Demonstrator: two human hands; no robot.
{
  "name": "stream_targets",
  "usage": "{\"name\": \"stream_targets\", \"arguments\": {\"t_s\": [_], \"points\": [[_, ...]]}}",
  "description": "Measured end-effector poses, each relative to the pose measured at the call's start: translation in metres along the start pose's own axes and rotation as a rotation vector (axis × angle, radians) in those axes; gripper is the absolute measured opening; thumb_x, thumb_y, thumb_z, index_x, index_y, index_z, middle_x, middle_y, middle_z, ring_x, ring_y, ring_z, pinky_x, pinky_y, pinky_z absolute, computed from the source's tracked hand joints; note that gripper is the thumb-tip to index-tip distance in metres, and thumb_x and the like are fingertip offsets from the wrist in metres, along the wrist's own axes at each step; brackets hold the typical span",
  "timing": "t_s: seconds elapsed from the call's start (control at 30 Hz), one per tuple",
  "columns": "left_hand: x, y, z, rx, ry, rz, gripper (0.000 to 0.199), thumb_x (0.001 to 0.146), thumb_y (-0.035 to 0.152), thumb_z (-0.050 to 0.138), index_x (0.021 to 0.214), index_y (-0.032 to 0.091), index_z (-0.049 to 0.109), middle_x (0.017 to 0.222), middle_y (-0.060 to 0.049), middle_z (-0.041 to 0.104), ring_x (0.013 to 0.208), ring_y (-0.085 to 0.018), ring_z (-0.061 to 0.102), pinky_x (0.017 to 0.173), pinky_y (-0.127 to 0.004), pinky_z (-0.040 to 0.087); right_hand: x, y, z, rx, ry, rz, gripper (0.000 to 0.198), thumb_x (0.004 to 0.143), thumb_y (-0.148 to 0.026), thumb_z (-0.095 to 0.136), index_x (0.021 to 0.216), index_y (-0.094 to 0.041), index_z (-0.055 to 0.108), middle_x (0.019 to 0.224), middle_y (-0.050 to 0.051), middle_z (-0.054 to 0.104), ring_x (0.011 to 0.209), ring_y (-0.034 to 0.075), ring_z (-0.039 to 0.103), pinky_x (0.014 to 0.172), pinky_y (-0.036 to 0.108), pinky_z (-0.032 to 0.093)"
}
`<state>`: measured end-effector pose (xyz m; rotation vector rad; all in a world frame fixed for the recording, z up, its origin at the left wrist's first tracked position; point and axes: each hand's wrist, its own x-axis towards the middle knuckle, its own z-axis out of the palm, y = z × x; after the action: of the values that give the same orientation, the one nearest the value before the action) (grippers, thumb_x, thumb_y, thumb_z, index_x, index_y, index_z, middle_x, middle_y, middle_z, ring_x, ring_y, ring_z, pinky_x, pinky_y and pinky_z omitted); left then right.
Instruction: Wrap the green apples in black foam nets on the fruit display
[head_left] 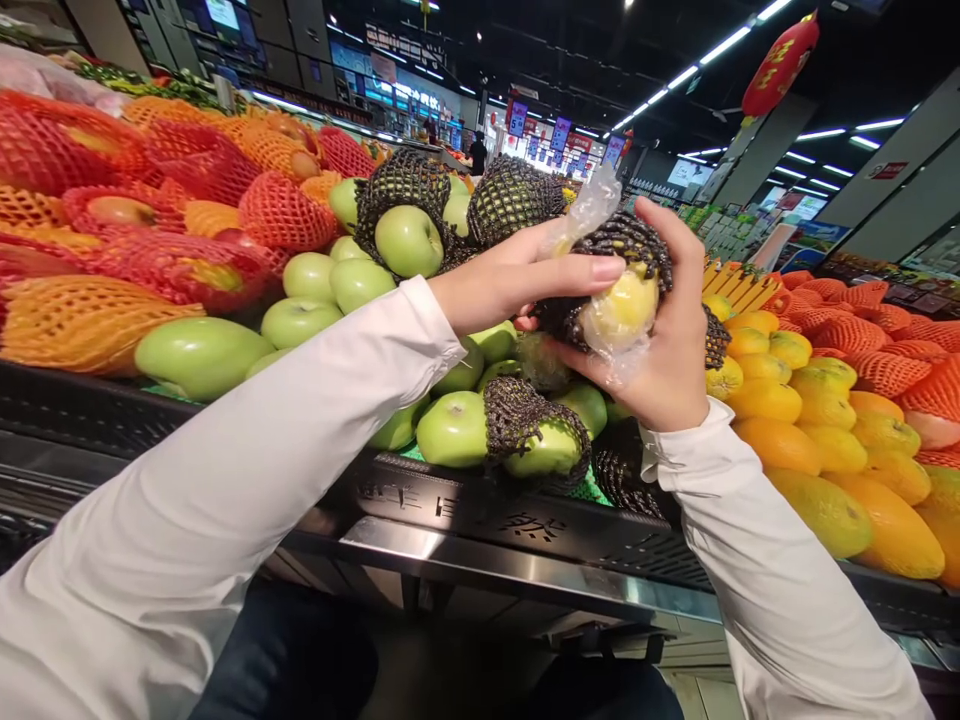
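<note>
- Here we are with both hands raised, and the yellow fruit (630, 303) sits between them, held above the green fruit (409, 241) heap.
- Our left hand (499, 285) reaches across, thumb pressed along the front; its other fingers are mostly hidden behind, but the grasp is on the wrapped fruit.
- Our right hand (667, 355) cups the far side, fingers curled up and around, presumably steadying the weight while the left works the covering.
- Look at that covering: black net (626, 237) around the fruit, clear plastic (594, 205) bunched above it, likely to guard the skin from bruising.
- Below us, the black tray (457, 508) has a raised front wall, which should stop round fruit rolling out.
- And over on our right, orange fruit (889, 520) is banked in a slope, probably so every piece shows.
</note>
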<state>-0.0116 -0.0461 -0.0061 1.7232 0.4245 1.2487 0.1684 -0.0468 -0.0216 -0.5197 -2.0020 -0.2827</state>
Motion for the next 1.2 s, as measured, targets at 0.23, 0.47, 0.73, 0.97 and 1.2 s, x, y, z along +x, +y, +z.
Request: {"name": "stream_targets", "arguments": {"t_s": [0.23, 0.47, 0.73, 0.97, 1.2], "points": [[0.007, -0.003, -0.007, 0.287, 0.246, 0.196, 0.023, 0.074, 0.037, 0.079, 0.078, 0.021, 0.063, 0.083, 0.002, 0.058, 0.085, -0.015, 0.058, 0.072, -0.025, 0.044, -0.004, 0.009, 0.000, -0.084, 0.047, 0.122, 0.076, 0.062, -0.052, 0.083, 0.124, -0.028, 0.046, 0.125, 0.010, 0.062, 0.113, 0.032, 0.062, 0.098, 0.054, 0.051], [0.004, 0.002, -0.009, 0.445, 0.089, 0.169, 0.033, 0.062, 0.035, 0.088, 0.072, 0.019, 0.061, 0.068, 0.001, 0.054, 0.071, -0.016, 0.054, 0.068, -0.028, 0.042, -0.008, 0.028, 0.008, 0.007, 0.189, 0.193, 0.085, 0.060, -0.059, 0.081, 0.125, -0.022, 0.041, 0.125, 0.014, 0.057, 0.118, 0.035, 0.058, 0.105, 0.060, 0.044], [0.005, 0.002, -0.009, 0.482, 0.091, 0.225, 0.019, 0.069, 0.029, 0.077, 0.064, 0.022, 0.060, 0.072, -0.003, 0.058, 0.076, -0.018, 0.052, 0.072, -0.033, 0.045, -0.007, 0.025, 0.011, 0.026, 0.206, 0.239, 0.080, 0.061, -0.058, 0.082, 0.123, -0.025, 0.042, 0.127, 0.012, 0.057, 0.122, 0.034, 0.056, 0.108, 0.059, 0.043], [0.003, 0.001, -0.007, 0.288, 0.186, 0.222, 0.023, 0.065, 0.025, 0.078, 0.061, 0.022, 0.056, 0.072, -0.004, 0.056, 0.075, -0.019, 0.050, 0.071, -0.036, 0.046, -0.008, 0.026, 0.010, -0.018, 0.196, 0.230, 0.076, 0.063, -0.058, 0.081, 0.120, -0.024, 0.043, 0.124, 0.012, 0.058, 0.121, 0.035, 0.056, 0.107, 0.060, 0.043], [0.002, 0.001, -0.008, 0.086, 0.104, 0.113, 0.030, 0.068, 0.030, 0.080, 0.066, 0.022, 0.051, 0.067, -0.002, 0.057, 0.070, -0.017, 0.055, 0.067, -0.039, 0.050, -0.002, 0.017, 0.006, -0.004, 0.229, 0.180, 0.075, 0.059, -0.051, 0.084, 0.116, -0.023, 0.044, 0.115, 0.012, 0.061, 0.109, 0.030, 0.061, 0.102, 0.052, 0.049]]}}
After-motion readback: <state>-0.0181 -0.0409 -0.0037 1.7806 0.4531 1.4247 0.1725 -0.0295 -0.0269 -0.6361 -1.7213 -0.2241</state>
